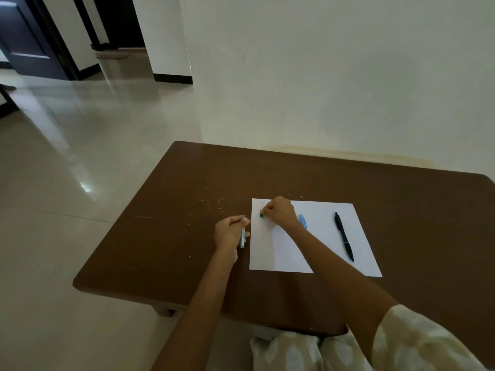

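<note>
Brown table: left hand grips pale pen, right hand pinches green piece.

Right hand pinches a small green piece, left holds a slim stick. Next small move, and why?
Probably bring the green piece in the right hand across to the slim stick that the left hand grips. Both are held close together but not touching, which suggests they are meant to be joined.

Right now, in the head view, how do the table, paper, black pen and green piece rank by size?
Largest to smallest: table, paper, black pen, green piece pinched by the right hand.
</note>
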